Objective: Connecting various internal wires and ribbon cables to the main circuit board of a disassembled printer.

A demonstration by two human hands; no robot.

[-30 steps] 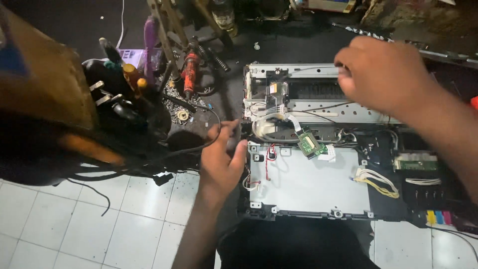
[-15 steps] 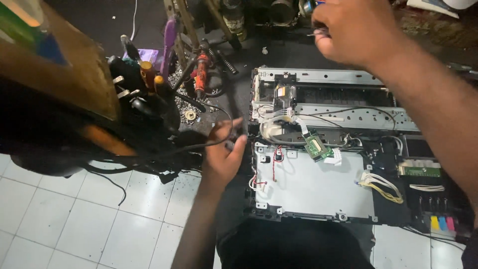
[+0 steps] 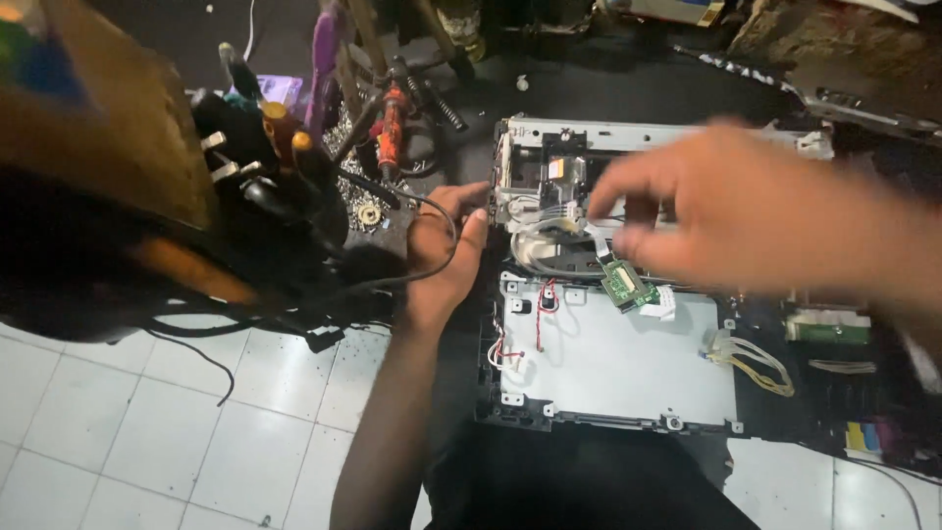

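An opened printer chassis (image 3: 608,363) lies on the floor, with a bare metal plate, a small green circuit board (image 3: 624,284) and loose wires. My left hand (image 3: 444,247) rests against the chassis's left edge, fingers curled, with a black cable crossing it. My right hand (image 3: 731,211) hovers blurred above the upper middle of the chassis, fingers spread and pointing left toward the white ribbon cable (image 3: 589,228). It holds nothing that I can see.
A cluster of tools, among them an orange-handled screwdriver (image 3: 391,118) and black cables, lies to the left on dark ground. White floor tiles (image 3: 147,422) fill the lower left. Coloured ink tanks (image 3: 868,437) sit at the chassis's right end. A brown blurred object (image 3: 88,118) fills the upper left.
My right hand has come down from the far top of the view to above the chassis middle. The left hand has stayed at the chassis's left edge.
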